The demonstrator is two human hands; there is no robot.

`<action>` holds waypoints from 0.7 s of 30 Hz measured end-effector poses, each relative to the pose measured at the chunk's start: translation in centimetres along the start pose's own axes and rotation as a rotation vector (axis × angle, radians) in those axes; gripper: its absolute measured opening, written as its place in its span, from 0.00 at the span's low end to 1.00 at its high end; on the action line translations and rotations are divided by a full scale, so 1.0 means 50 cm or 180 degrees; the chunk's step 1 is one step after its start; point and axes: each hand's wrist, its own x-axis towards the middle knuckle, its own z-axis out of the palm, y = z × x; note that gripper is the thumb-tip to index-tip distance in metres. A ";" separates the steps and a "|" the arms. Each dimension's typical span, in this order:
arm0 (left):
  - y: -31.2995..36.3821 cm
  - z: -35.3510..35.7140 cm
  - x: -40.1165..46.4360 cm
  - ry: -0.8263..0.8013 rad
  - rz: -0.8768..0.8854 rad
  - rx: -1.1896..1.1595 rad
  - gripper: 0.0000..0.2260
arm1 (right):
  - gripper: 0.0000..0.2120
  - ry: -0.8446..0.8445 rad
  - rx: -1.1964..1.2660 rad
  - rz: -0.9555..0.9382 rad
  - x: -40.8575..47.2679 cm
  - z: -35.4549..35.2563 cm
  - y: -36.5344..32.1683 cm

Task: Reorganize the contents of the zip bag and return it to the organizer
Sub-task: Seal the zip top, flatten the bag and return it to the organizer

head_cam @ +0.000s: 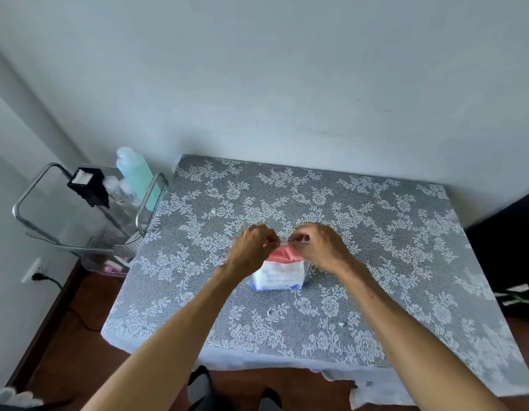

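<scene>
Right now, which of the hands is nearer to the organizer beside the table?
Left. The left hand pinches the zip bag top on the side toward the organizer; the right hand pinches it on the far side.

Two bare forearms reach in from the bottom edge, uncovered to where the view cuts them off, no sleeves showing. The left hand and right hand show no gloves, rings, watch or bracelets.
</scene>
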 end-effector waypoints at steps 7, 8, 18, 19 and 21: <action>-0.007 -0.007 0.003 -0.0035 0.0028 0.0197 0.04 | 0.07 0.0105 -0.0079 0.0087 -0.007 0.008 0.011; -0.006 -0.005 0.003 -0.0027 0.0033 0.0240 0.04 | 0.08 0.0125 -0.0079 0.0119 -0.007 0.010 0.011; 0.024 0.016 0.020 -0.0088 0.0160 0.0232 0.05 | 0.07 -0.0014 0.0490 0.0121 -0.020 -0.005 0.036; 0.021 0.013 0.021 -0.0119 0.0160 0.0209 0.04 | 0.07 0.0012 0.0491 0.0138 -0.024 -0.007 0.041; 0.020 0.006 0.023 -0.0165 0.0196 0.0188 0.04 | 0.07 0.0058 0.0498 0.0148 -0.027 -0.007 0.044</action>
